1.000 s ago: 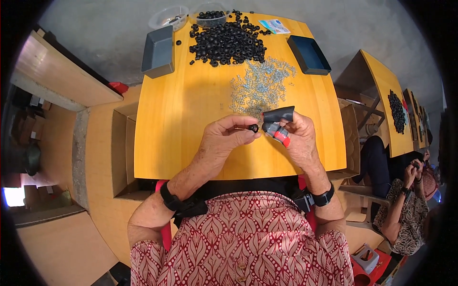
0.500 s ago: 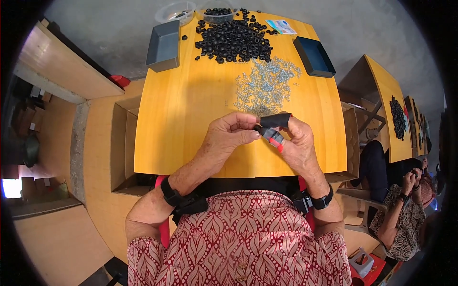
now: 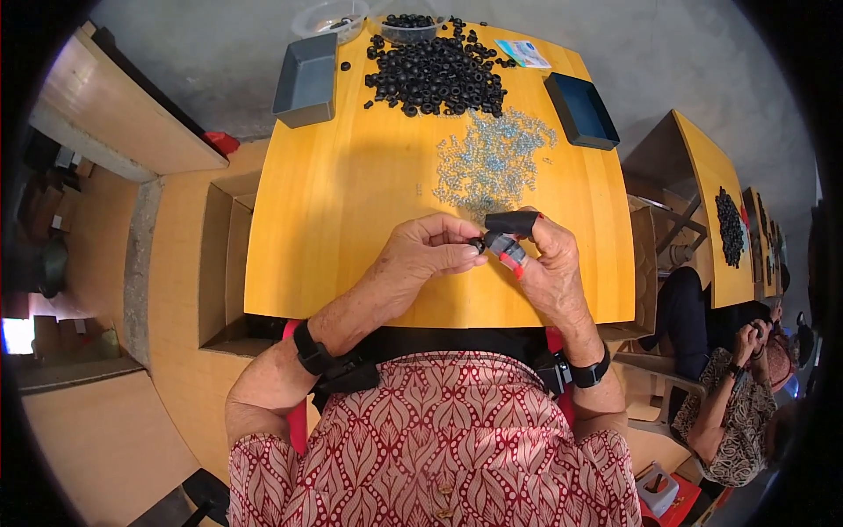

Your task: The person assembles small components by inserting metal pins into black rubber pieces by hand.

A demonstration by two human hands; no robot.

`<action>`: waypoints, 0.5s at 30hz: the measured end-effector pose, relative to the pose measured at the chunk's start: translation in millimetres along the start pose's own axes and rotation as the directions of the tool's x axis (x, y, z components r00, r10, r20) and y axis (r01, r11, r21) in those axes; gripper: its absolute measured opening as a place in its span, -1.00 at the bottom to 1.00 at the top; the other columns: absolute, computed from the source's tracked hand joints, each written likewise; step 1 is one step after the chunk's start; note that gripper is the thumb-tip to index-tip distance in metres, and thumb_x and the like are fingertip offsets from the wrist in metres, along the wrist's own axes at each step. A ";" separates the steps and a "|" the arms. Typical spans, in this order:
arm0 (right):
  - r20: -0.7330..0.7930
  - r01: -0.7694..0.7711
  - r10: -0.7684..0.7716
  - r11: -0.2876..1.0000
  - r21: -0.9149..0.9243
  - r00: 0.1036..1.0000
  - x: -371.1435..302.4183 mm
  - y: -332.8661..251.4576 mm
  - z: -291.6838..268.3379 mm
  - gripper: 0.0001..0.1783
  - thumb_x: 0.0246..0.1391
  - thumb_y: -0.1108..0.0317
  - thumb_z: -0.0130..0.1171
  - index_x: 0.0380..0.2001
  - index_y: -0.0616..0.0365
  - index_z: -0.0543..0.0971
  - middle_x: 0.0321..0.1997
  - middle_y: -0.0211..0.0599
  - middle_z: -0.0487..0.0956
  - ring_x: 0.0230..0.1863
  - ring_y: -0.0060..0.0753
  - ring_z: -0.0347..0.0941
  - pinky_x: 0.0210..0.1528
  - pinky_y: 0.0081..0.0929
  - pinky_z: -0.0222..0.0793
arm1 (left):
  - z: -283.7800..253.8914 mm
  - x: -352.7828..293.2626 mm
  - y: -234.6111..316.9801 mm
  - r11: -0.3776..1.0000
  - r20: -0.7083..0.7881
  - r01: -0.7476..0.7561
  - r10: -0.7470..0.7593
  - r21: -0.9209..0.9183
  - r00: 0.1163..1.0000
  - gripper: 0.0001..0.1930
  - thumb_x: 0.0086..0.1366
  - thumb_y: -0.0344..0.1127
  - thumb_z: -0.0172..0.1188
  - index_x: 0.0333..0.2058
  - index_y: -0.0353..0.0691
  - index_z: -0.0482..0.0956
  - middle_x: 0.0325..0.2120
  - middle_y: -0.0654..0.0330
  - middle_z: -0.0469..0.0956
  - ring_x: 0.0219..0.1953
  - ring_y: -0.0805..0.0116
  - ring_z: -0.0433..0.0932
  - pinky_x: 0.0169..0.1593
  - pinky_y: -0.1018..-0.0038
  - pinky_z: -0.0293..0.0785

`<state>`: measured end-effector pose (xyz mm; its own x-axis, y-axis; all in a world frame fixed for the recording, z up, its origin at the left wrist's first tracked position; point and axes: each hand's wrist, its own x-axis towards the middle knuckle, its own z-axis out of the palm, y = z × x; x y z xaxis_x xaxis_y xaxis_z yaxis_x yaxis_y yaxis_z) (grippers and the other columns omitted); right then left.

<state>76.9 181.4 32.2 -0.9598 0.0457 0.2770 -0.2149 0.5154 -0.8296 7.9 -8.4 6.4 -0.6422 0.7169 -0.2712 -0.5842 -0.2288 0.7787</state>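
Over the near middle of the table, my left hand (image 3: 426, 255) pinches a small black rubber ring (image 3: 476, 245) between thumb and forefinger. My right hand (image 3: 553, 263) meets it from the right, with a black cover on the forefinger and grey and red tape round the thumb. Its taped fingertips are drawn together against the ring's side; whatever lies between them is too small to make out. Just beyond the hands spreads a heap of small shiny clear or metal pieces (image 3: 492, 162). Behind that lies a large pile of black rubber rings (image 3: 435, 79).
Grey open trays stand at the table's far left (image 3: 306, 81) and far right (image 3: 581, 110). Clear plastic tubs (image 3: 329, 19) and a small printed packet (image 3: 523, 54) lie at the back. Cardboard boxes (image 3: 224, 263) flank the yellow table (image 3: 351, 193). Another person (image 3: 729, 404) sits at the right.
The black ring shows more plainly at my left fingertips, and my right fingertips have shifted slightly. The whole view has moved a little; the heaps look the same.
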 end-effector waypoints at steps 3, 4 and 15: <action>0.000 0.006 -0.006 1.000 0.013 1.000 -0.6 0.7 2.0 -0.77 -0.01 0.54 0.31 -0.21 0.25 0.62 -0.34 -0.20 0.60 -0.28 -0.40 0.56 -0.19 -0.51 0.48 | -0.5 0.1 0.7 1.000 0.008 0.014 -0.014 -0.015 1.000 -0.76 0.24 -0.47 0.27 -0.12 -0.33 0.54 -0.21 0.20 0.57 -0.12 0.36 0.61 0.01 0.56 0.57; 0.001 0.007 -0.007 1.000 0.012 1.000 -0.2 -0.7 3.0 -0.77 -0.01 0.54 0.31 -0.21 0.25 0.62 -0.34 -0.20 0.60 -0.28 -0.40 0.56 -0.19 -0.51 0.48 | -0.7 0.1 0.5 1.000 0.008 0.013 -0.013 -0.015 1.000 -0.76 0.24 -0.47 0.27 -0.12 -0.33 0.54 -0.21 0.20 0.57 -0.12 0.36 0.61 0.01 0.56 0.57; -0.055 0.048 -0.049 0.999 -0.010 0.997 1.3 1.6 8.5 -0.77 -0.02 0.51 0.34 -0.22 0.23 0.62 -0.36 -0.25 0.60 -0.34 -0.42 0.53 -0.26 -0.52 0.46 | -1.6 3.2 -4.5 1.000 0.012 0.007 -0.007 -0.020 1.000 -0.78 0.25 -0.46 0.26 -0.12 -0.26 0.55 -0.19 0.26 0.57 -0.10 0.47 0.57 0.00 0.59 0.55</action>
<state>73.8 175.1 27.1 -0.9367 0.0678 0.3434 -0.2591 0.5253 -0.8105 7.6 -6.0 1.1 -0.6322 0.7262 -0.2702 -0.5987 -0.2365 0.7653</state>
